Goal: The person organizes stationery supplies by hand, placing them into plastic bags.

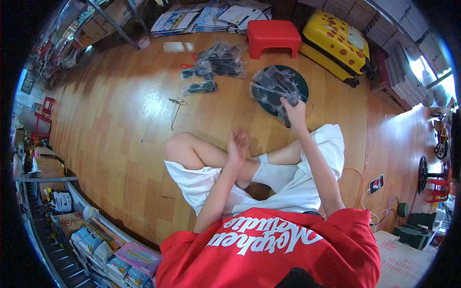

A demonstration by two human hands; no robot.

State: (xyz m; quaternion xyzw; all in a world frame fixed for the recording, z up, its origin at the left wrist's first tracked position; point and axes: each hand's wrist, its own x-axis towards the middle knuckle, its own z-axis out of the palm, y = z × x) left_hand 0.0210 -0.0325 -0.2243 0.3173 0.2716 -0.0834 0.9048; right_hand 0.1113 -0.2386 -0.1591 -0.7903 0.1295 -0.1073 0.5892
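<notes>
My right hand point(294, 111) reaches forward to a dark round tray point(301, 82) on the floor. Its fingers are closed on a clear plastic bag point(286, 102) with something dark inside. More bagged dark items point(272, 82) lie heaped on the tray, and their exact kind is hard to make out. My left hand point(238, 143) hovers over my crossed legs, holding nothing, its fingers loosely bent and apart. Farther left on the floor is a pile of similar clear bags point(218, 60) with dark contents. A thin metal piece with a long stem point(176, 111) lies nearer to me.
A red plastic stool point(273, 36) and a yellow spotted suitcase point(336, 43) stand beyond the tray. Stacked booklets point(180, 19) lie at the back. To my right are a phone point(377, 184) and cables; a shelf with boxed goods point(91, 242) is at lower left.
</notes>
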